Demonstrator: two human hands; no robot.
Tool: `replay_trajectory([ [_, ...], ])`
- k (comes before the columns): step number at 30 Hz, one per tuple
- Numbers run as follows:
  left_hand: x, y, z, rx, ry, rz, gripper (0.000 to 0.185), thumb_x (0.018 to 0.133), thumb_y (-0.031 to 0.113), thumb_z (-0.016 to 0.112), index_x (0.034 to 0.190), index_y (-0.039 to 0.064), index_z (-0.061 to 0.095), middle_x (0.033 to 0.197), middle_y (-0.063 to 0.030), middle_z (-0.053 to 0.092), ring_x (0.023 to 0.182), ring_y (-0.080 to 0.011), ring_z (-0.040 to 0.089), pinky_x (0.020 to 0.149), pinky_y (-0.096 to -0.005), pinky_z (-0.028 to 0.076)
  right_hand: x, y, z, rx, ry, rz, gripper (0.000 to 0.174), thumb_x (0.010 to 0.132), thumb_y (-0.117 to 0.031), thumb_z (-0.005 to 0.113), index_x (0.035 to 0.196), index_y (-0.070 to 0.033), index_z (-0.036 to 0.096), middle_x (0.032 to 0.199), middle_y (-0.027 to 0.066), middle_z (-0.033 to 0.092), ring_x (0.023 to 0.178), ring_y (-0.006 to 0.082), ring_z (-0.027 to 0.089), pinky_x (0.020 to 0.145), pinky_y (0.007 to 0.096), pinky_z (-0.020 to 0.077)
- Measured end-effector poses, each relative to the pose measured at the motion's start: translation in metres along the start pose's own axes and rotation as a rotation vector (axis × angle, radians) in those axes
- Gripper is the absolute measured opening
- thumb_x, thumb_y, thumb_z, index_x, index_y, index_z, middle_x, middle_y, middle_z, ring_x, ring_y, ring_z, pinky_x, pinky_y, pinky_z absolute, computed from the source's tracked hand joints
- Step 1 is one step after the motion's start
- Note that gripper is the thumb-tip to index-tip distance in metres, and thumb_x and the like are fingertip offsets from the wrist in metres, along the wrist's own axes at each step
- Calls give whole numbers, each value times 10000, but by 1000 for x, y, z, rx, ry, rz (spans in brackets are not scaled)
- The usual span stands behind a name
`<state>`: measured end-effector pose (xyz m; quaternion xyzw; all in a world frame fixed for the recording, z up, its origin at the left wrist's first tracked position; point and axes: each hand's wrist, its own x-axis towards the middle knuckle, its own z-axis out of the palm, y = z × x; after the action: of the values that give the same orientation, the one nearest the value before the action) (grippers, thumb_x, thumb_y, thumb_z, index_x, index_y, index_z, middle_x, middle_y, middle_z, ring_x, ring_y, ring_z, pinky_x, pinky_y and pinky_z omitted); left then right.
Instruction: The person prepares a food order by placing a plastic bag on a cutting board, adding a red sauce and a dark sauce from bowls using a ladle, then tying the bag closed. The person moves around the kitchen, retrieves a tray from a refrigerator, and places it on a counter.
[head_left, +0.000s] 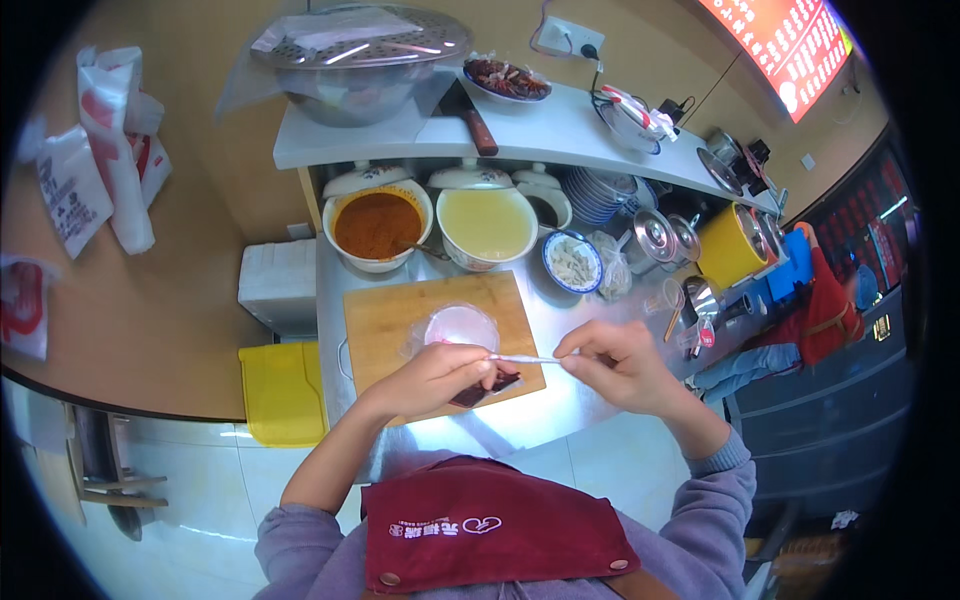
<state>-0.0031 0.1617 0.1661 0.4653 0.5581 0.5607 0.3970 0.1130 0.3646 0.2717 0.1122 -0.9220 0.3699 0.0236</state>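
Observation:
A thin, twisted whitish strip, which looks like plastic, is stretched between my two hands above the wooden cutting board. My left hand pinches one end between thumb and fingers, while my right hand grips the other end over the board's right edge. Below my left fingers is a dark red packet; whether those fingers hold it, I cannot tell. Just beyond my left hand, a round white bowl with clear plastic around it rests on the board, partly covered by the hand.
Behind the board stand a tureen of red-brown sauce and a tureen of pale yellow liquid. A blue-rimmed bowl sits to their right. Above, a cleaver lies on the white shelf. A person in red is at far right.

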Motion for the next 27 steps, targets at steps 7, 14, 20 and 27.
replay_trajectory([
  [7,10,-4,20,-61,-109,54,308,970,232,377,813,25,543,1081,-138,611,969,-179,549,816,-291,431,19,16,21,99,180,-41,221,908,-76,469,1096,-28,576,670,-32,600,529,58,519,480,226,406],
  [14,11,-7,13,38,-10,15,331,963,280,396,822,30,561,1018,-64,648,750,-120,553,689,-266,444,1,6,5,178,-1,-112,174,828,-50,608,1000,-24,600,668,29,613,528,41,544,463,199,394],
  [20,18,-10,25,-110,1,25,299,964,238,392,830,30,561,892,-62,610,787,-131,534,725,-263,435,19,25,18,-169,34,-141,401,777,-25,579,1171,-42,505,649,27,561,523,120,563,460,251,418],
  [27,10,-16,17,46,15,85,303,956,257,401,851,35,578,823,-87,597,778,-176,547,725,-299,428,2,15,10,-722,16,-229,279,720,-125,654,993,-116,600,595,6,566,491,168,556,441,281,410],
])
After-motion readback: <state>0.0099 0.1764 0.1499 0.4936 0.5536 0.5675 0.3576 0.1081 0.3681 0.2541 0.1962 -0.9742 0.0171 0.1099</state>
